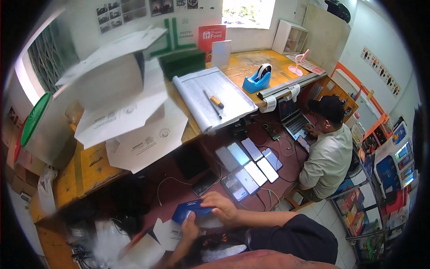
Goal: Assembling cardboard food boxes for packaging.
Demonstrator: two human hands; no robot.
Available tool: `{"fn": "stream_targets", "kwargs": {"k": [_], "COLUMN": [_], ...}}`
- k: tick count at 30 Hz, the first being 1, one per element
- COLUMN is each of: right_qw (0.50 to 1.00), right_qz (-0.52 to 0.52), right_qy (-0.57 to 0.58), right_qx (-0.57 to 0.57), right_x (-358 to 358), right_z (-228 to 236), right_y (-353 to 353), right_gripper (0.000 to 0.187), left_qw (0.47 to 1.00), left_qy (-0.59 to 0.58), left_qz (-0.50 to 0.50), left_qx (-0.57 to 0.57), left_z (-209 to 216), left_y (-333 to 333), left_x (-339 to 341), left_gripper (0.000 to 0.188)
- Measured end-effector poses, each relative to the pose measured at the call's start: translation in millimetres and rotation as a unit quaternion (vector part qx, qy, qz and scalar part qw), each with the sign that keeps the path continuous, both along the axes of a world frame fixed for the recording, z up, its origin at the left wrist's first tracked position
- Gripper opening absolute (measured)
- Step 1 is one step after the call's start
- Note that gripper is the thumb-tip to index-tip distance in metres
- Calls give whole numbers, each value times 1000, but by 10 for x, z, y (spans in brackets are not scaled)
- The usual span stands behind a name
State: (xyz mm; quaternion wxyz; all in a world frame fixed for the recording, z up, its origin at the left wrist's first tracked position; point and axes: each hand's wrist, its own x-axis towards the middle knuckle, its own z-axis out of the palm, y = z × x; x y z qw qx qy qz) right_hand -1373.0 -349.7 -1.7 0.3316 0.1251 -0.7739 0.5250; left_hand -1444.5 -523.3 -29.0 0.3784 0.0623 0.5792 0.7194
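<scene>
Low in front of me, my left hand (190, 227) pinches the near edge of a blue cardboard piece (187, 210), thumb on top. It looks like a small box or a folded flap; its exact kind I cannot make out. My right hand (221, 207) grips its right side, fingers bent over the edge. White printed cardboard (171, 235) lies below and left of the hands. Just beyond them, a dark phone (205, 183) rests on the dark red desk (172, 197), near a white cable.
Several phones (255, 172) lie in rows ahead. A seated person (329, 148) works at a laptop (293, 122) on the right. The raised yellow counter (101, 168) carries unfolded white cartons (150, 141), a paper pad (197, 96), an orange cutter (217, 101) and a blue tape dispenser (256, 80).
</scene>
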Motion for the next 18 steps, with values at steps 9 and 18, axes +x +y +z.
{"fn": "stream_targets", "kwargs": {"k": [9, 18], "right_qw": [992, 987], "right_qz": [115, 50], "right_qy": [-50, -108], "right_qx": [-8, 111], "right_x": [-3, 16], "right_z": [134, 223], "right_y": [409, 516], "right_gripper": [30, 23], "left_qw": [995, 987], "left_qy": [18, 11], "left_qz": [68, 113], "left_qx": [64, -111], "left_z": [-49, 94], "left_y": [187, 445], "left_x": [134, 239], "left_gripper": [42, 48]}}
